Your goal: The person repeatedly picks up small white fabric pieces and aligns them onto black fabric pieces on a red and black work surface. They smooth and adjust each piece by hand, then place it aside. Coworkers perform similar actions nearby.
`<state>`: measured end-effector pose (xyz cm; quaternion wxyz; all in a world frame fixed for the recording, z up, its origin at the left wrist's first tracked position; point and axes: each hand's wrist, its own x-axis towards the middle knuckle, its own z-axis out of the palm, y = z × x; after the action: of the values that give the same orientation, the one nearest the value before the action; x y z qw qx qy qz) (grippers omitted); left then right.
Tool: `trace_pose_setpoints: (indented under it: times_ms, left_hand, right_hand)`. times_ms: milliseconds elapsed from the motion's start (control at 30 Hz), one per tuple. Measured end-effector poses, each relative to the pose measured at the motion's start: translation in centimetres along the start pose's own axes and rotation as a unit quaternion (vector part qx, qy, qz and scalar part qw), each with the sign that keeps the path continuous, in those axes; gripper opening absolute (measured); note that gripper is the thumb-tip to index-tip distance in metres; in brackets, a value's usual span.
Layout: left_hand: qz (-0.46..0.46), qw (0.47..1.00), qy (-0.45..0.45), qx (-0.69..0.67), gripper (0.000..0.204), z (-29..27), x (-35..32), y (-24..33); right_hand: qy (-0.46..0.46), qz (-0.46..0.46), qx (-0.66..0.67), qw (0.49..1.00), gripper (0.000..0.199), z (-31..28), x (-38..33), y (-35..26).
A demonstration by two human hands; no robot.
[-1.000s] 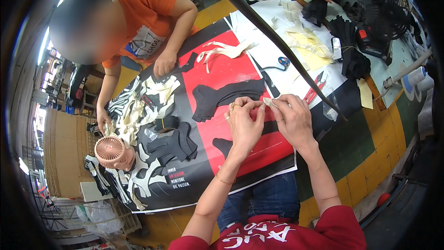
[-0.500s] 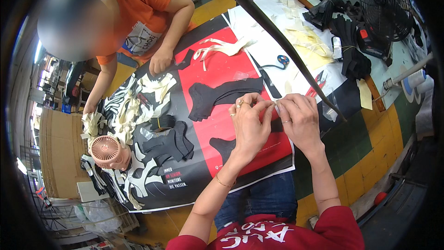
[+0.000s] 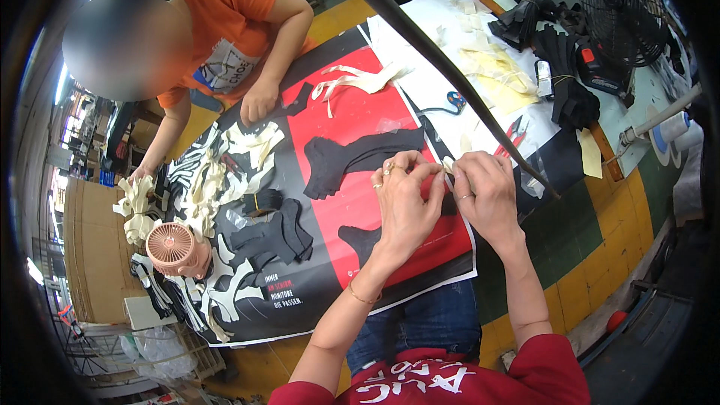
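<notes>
Over the red part of the table sheet (image 3: pixel 420 255), my two hands are close together with fingertips nearly meeting. My left hand (image 3: pixel 405 199) is closed in a pinch; anything between its fingers is hidden or too small to name. Between thumb and fingers of my right hand (image 3: pixel 486 191) a small off-white piece (image 3: pixel 448 164) shows at the tips. Beyond my left hand lies a fanned stack of black cut fabric pieces (image 3: pixel 367 151). Another dark grey fabric piece (image 3: pixel 358 240) lies left of my left wrist, partly covered by that arm.
A co-worker in an orange shirt (image 3: pixel 229 11) handles cream fabric strips (image 3: pixel 139 206) at left. Nearby stands a pink fan (image 3: pixel 171 246). A dark curved bar (image 3: pixel 442 60) crosses above the table. Red-handled snips (image 3: pixel 516 133), black bundles (image 3: pixel 574 94) and a black fan (image 3: pixel 624 11) are right.
The off-white piece shows more between my fingertips, and my hands have barely shifted. The co-worker's far-left hand has lifted a bundle of cream strips. The striped sleeve at the top has moved right.
</notes>
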<state>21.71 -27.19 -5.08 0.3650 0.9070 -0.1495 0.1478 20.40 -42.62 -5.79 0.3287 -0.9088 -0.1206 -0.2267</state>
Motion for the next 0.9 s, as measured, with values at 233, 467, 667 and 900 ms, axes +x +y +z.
trace_pose_setpoints:
  times_ms: [233, 467, 667, 900]
  left_hand:
    - [-0.026, 0.999, 0.005, 0.044, 0.01, -1.2, 0.7, -2.1]
    - [0.05, 0.987, 0.032, 0.147, 0.008, 1.3, 1.8, -3.0]
    - [0.079, 0.954, 0.057, 0.282, 0.01, 3.8, 2.5, -3.6]
    - [0.084, 0.942, 0.051, 0.319, 0.013, 4.3, 2.2, -3.2]
  right_hand:
    - [0.049, 0.316, 0.291, 0.902, 0.018, -1.0, 0.3, 5.5]
    - [0.327, 0.136, 0.694, 0.627, 0.028, -6.3, 4.8, 12.4]
    - [0.325, 0.014, 0.619, 0.715, 0.032, -9.9, 6.5, 14.4]
    - [0.453, 0.038, 0.531, 0.715, 0.035, -19.4, 9.9, 16.7]
